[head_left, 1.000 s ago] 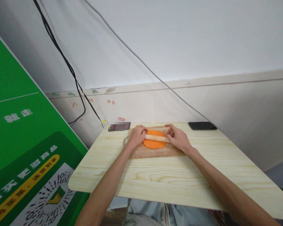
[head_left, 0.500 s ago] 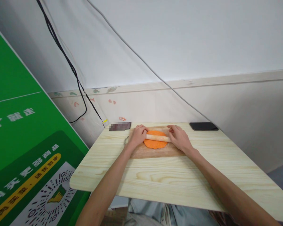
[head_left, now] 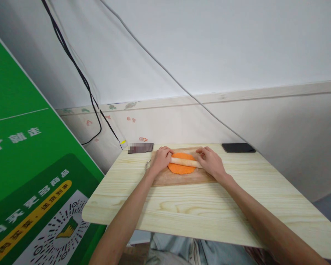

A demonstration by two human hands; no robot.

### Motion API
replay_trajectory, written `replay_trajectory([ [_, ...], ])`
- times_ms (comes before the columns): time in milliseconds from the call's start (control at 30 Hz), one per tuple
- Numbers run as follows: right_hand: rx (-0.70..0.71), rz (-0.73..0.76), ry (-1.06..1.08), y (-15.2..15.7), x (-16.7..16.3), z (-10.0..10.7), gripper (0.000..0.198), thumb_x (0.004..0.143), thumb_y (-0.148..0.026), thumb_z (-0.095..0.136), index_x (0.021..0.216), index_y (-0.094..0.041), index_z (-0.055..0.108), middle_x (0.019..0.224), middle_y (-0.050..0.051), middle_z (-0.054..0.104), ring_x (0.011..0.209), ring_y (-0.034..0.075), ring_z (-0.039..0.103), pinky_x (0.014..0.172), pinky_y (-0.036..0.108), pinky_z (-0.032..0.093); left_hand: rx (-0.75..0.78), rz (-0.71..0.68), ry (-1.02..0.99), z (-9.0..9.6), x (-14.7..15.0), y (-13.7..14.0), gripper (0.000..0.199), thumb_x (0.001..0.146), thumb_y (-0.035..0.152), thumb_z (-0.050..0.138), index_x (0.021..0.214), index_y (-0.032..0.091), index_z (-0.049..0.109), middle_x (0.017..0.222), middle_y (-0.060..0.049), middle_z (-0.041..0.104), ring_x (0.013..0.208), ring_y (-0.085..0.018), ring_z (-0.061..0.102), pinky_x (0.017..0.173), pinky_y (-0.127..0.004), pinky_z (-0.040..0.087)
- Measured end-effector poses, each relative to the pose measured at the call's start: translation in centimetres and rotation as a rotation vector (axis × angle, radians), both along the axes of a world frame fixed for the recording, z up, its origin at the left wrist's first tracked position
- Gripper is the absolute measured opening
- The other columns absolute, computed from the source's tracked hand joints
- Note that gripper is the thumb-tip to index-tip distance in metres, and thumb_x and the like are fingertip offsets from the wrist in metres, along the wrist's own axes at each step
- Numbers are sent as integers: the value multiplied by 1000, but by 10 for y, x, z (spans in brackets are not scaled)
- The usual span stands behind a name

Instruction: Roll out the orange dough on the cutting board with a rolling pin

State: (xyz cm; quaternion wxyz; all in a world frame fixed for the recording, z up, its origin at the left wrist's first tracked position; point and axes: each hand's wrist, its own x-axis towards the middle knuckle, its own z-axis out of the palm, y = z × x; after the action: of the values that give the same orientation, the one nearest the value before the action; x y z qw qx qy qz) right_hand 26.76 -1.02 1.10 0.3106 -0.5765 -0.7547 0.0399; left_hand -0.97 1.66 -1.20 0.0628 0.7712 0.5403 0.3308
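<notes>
A flat, roundish sheet of orange dough (head_left: pixel 181 169) lies on a wooden board (head_left: pixel 179 180). Across its middle rests a pale rolling pin (head_left: pixel 184 162), tilted slightly down to the right. My left hand (head_left: pixel 162 159) is closed around the pin's left end, at the dough's left edge. At the right end, my right hand (head_left: pixel 209 161) grips the pin, with its thumb and forefinger raised near the dough's right edge. Both ends of the pin are hidden by my hands.
The board lies on a light wood-grain table (head_left: pixel 176 209), a metal ring (head_left: pixel 147 165) at its left side. At the table's back edge lie a black phone (head_left: pixel 238 148) on the right and a dark, partly blurred phone-like object (head_left: pixel 140 148) on the left. A green printed panel (head_left: pixel 30 147) stands left.
My right hand has shifted very slightly at the pin's right end. The left hand, the pin and the dough look almost the same.
</notes>
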Motion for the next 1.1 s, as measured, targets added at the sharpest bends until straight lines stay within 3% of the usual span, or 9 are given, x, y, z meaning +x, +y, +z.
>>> replay_trajectory([
  [133,93,-75,50,6,-1,-9,24,107,-32,55,106,-24,77,109,10,78,96,26,72,81,35,50,13,4,-2,0,0,0,34,95,6,51,91,21,81,106,-7,81,107,-23,71,107,-39,55],
  [233,140,-15,66,10,1,-13,30,110,-34,49,103,-24,76,104,11,76,98,27,70,85,37,51,26,4,-4,-1,0,-1,33,96,7,51,91,21,81,106,-7,81,107,-23,72,106,-39,56],
  [400,150,205,27,7,2,-12,25,108,-35,54,110,-25,77,115,10,77,110,27,70,98,39,53,43,-1,-5,-2,0,-1,34,95,6,51,91,22,80,105,-6,81,106,-22,71,107,-39,56],
  [733,82,352,-149,-1,7,-1,42,106,-54,61,132,-25,75,135,14,70,122,32,68,102,49,54,22,-1,7,0,0,-1,34,95,6,52,92,22,81,106,-6,80,106,-23,71,107,-39,56],
  [867,125,307,-142,1,5,-5,42,105,-60,64,126,-25,76,131,14,71,119,32,69,99,47,53,14,-6,18,1,0,-1,33,95,6,52,92,21,81,106,-7,81,107,-23,71,109,-40,55],
  [1100,258,144,-102,8,0,-11,32,112,-47,54,116,-25,77,114,13,75,113,32,67,95,46,47,22,-12,16,2,1,-3,34,97,7,51,95,22,81,108,-7,81,109,-23,71,108,-41,55],
])
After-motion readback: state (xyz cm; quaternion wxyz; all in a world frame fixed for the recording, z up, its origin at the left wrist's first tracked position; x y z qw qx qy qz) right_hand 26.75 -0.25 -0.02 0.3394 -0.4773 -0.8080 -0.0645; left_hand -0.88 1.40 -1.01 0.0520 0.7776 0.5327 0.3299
